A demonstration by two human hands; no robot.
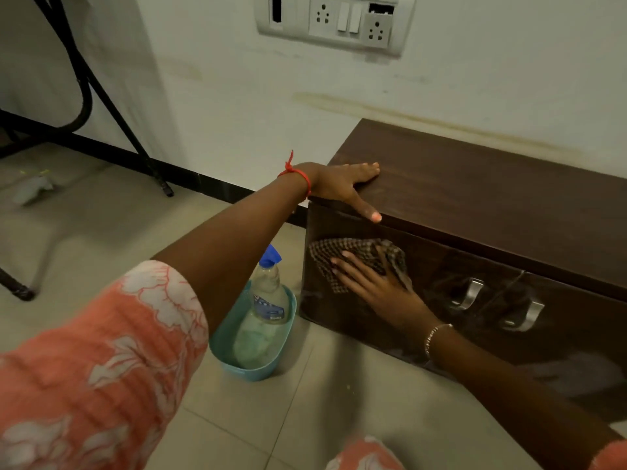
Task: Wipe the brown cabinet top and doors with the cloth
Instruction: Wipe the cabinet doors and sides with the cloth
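1. The right hand (376, 286) lies flat with fingers spread, gripping nothing; its fingertips and palm press the checked brown cloth (359, 261) against the cabinet's left door (366, 300), near that door's upper left corner; the hand covers the cloth's lower right part, so its full outline is hidden.
2. The left hand (342, 186) is likewise open and flat, fingers laid on the cabinet top (492, 198) at its front left corner, thumb hooked over the front edge; it holds nothing.
3. A red thread (298, 176) circles the left wrist and a thin bracelet (436, 337) the right; the left arm ends in a coral floral sleeve (101, 361), cut off by the frame.
4. The brown cabinet runs out of view at the right; two metal handles (470, 293) sit either side of the seam between the doors; the door surface shows hazy smears, hard to read.
5. Just beside the cabinet's left end, on the tiled floor (271, 418), a teal tub (234, 359) holds a spray bottle (269, 293) with a blue cap; the left forearm hides part of both; the bottle's label is illegible.
6. On the wall above, a switch and socket panel (339, 18) is clipped by the top edge.
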